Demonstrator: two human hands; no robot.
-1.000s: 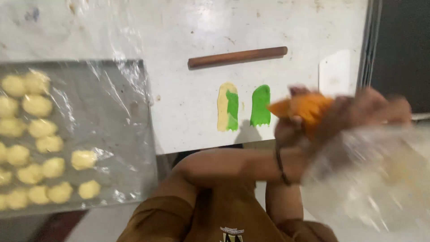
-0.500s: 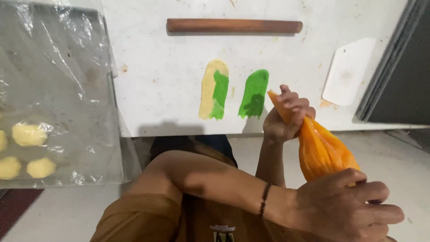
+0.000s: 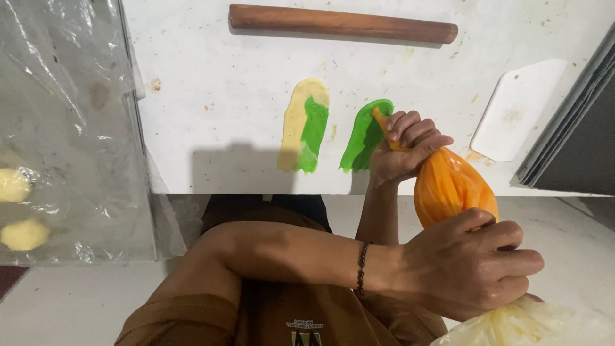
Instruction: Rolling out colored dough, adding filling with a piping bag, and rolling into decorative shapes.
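Left hand (image 3: pixel 471 269) and right hand (image 3: pixel 407 150) squeeze a bulging, glossy orange piping bag (image 3: pixel 451 186).

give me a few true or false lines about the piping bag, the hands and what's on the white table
1. Both hands grip an orange piping bag. True.
2. The left hand squeezes the twisted back end of the bag. True.
3. The right hand rests flat on the table. False: it is curled around the bag's tip.
4. The rolling pin lies on the green smear. False: it lies apart, at the table's far edge.
5. A white scraper lies on the table. True.
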